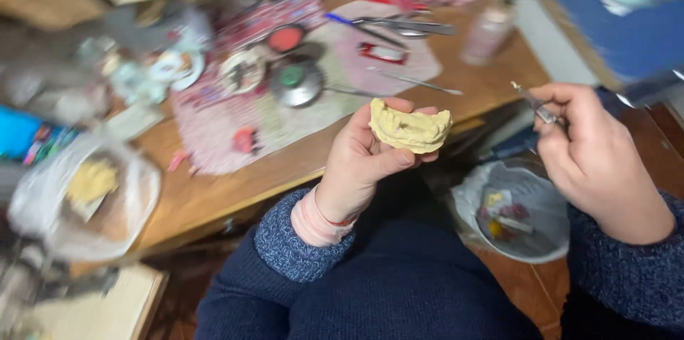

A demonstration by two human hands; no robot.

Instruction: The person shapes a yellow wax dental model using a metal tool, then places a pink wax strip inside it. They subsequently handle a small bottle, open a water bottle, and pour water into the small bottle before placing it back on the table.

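Left hand (360, 162) fingers clamped round a yellow dental cast (411, 126), tooth side tipped up toward the head, likely so the surface shows. The cast sits above the lap, just off the counter (214, 190) edge. Right of the cast, right hand (591, 155) fingers pinched together on a thin metal tool (533, 101), tip aimed at the cast but apart from it. Lined waste bin (516, 212) below the cast, probably for scraps. Blurry bowls and tools behind the cast.
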